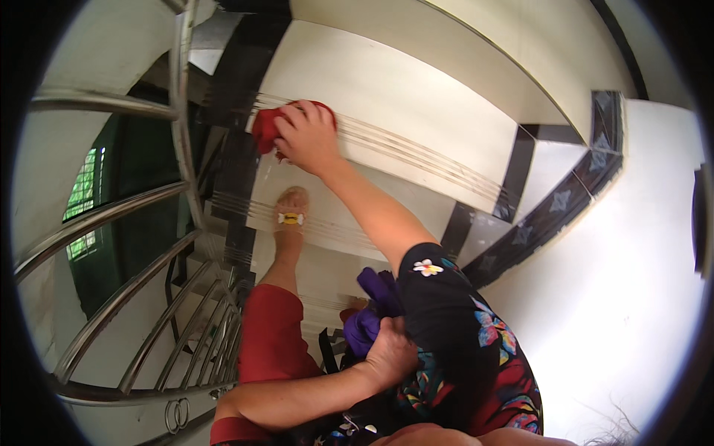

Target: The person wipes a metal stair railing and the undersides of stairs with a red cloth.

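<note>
My right hand (310, 134) presses down on a crumpled red cloth (266, 129), fingers spread over it. That cloth lies on the grooved front edge of a cream stair tread (390, 83), near the dark border strip at its left end. Close to my body, my left hand (391, 348) grips a bunched purple cloth (363, 331). Part of the purple cloth hangs up past the fist, and the fingers are partly hidden by the black flowered sleeve.
Stainless-steel stair railing (117, 217) runs along the left, with an open drop and a window (83, 206) beyond. A white wall (625, 234) with dark patterned skirting tile (524, 237) bounds the right. My sandalled foot (291, 212) stands on a lower tread.
</note>
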The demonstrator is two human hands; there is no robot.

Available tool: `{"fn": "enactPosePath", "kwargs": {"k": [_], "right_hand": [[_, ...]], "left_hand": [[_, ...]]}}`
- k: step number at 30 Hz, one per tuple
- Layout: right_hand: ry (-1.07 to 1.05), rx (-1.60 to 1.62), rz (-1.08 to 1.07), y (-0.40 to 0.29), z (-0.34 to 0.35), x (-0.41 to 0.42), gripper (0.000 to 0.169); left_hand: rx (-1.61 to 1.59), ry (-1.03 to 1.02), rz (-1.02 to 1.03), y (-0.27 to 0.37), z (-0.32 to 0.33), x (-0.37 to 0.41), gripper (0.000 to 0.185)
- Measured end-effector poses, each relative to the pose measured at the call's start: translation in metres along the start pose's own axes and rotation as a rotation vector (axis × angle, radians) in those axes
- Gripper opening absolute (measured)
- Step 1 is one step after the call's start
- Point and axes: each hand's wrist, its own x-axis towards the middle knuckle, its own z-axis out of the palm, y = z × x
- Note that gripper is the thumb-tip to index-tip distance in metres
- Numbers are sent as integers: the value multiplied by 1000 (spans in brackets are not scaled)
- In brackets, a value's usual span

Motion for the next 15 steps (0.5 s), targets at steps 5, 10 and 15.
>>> {"fn": "enactPosePath", "kwargs": {"k": [5,10,15], "right_hand": [[0,-291,164,55,-88,-95,39],[-11,-613,450,109,-164,-180,41],[-19,-826,828,161,-244,-274,39]], "left_hand": [[88,151,35,20,-8,10,16],[39,265,100,40,13,27,12],[38,199,137,46,22,28,12]]}}
